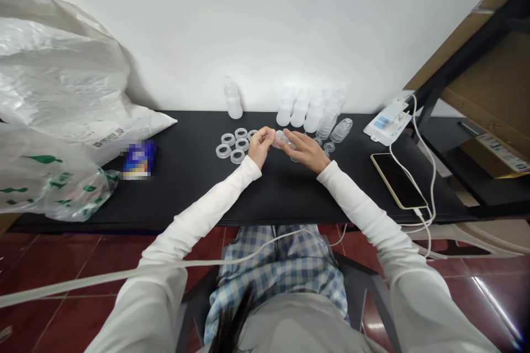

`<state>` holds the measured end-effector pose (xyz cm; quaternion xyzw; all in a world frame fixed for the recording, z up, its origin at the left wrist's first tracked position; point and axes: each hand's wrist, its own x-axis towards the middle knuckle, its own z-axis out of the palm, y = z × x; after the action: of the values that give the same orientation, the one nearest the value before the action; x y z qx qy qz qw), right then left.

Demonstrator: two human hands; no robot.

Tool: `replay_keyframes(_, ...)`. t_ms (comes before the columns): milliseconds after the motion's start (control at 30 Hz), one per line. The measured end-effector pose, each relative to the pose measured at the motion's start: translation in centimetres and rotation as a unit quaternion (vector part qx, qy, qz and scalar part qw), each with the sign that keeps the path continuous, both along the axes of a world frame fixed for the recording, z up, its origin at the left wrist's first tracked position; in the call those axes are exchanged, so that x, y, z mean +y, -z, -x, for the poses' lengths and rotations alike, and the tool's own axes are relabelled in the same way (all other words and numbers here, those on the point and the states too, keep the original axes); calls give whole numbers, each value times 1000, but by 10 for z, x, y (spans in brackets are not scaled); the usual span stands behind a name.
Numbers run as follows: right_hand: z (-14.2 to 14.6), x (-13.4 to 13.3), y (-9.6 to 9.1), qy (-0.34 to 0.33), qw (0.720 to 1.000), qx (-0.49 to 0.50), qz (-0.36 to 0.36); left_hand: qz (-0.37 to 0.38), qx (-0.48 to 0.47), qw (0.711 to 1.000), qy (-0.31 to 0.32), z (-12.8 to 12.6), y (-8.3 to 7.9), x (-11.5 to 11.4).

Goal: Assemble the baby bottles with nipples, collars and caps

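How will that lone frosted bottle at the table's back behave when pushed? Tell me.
The frosted plastic bottle is probably light, its thin walls letting light through. Tall and tapered, it would likely tip if pushed high, then roll on its round body across the black table.

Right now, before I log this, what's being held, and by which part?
The left hand and right hand hold a small clear plastic piece by its two ends.

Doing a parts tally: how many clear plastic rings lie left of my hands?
6: five clear plastic rings clustered on the black table, a sixth beside the left hand; more may be hidden.
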<state>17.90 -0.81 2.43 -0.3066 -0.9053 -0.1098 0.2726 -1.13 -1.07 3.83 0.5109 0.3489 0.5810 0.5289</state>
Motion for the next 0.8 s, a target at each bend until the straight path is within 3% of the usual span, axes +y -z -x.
replay_keyframes(200,-4,2,-5,-20,1000,-16,-9,42,24,997,56,8,-4,7)
replay_keyframes(367,-1,1,-4,-28,998,49,-35,-12,54,998,36,6,5,13)
replay_keyframes(467,5,-1,-3,-31,989,145,13,-94,79,992,1,2,10,9)
replay_keyframes(600,8,-3,-1,30,959,255,122,-173,139,975,-11,-1,12,-1)
replay_keyframes(700,6,-2,1,46,958,250,134,-171,137,976,-4,-1,14,-3)
replay_keyframes(800,7,1,5,41,970,223,91,-130,89,987,11,-2,17,-2)
